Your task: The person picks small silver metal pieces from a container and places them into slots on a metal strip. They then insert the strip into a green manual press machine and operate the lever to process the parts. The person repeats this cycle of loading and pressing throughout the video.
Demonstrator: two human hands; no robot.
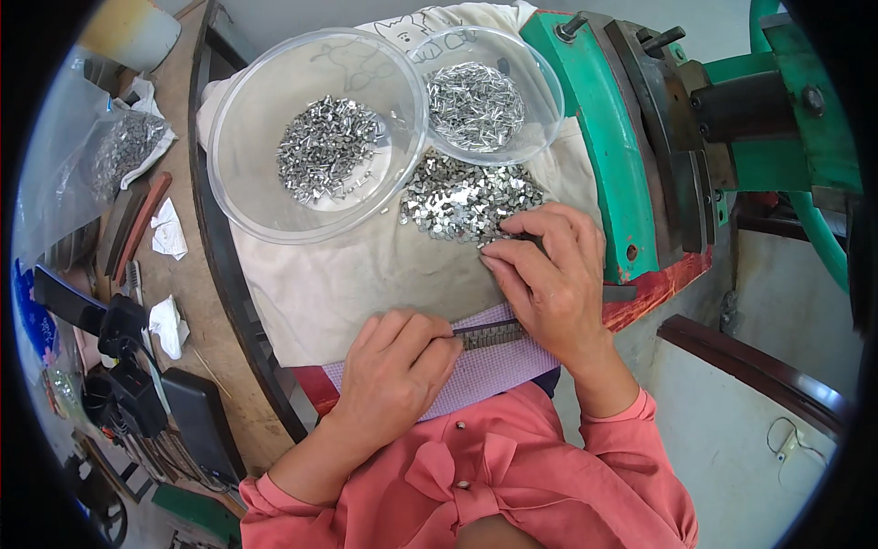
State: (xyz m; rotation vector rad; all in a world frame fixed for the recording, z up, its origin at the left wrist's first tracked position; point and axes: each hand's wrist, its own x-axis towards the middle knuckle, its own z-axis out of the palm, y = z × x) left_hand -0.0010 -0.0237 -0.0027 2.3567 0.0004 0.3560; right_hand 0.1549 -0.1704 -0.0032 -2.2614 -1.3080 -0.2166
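My left hand [398, 375] is closed, its thumb and fingers pinching the left end of a dark segmented metal strip [491, 335]. The strip lies over a purple checked cloth [485, 373] close to my body. Curled at the lower right edge of a loose pile of small shiny metal pieces [466, 197], my right hand [553, 274] has its fingertips drawn together. Whatever is between those fingertips is too small to make out. The pile rests on a cream cloth [302, 302].
Behind the pile stand a large clear plastic tub [224, 174] and a smaller clear bowl [551, 119], both holding small metal parts. A green machine [594, 156] rises at the right. On the left, a wooden bench [215, 320] carries tissues, a plastic bag and black devices.
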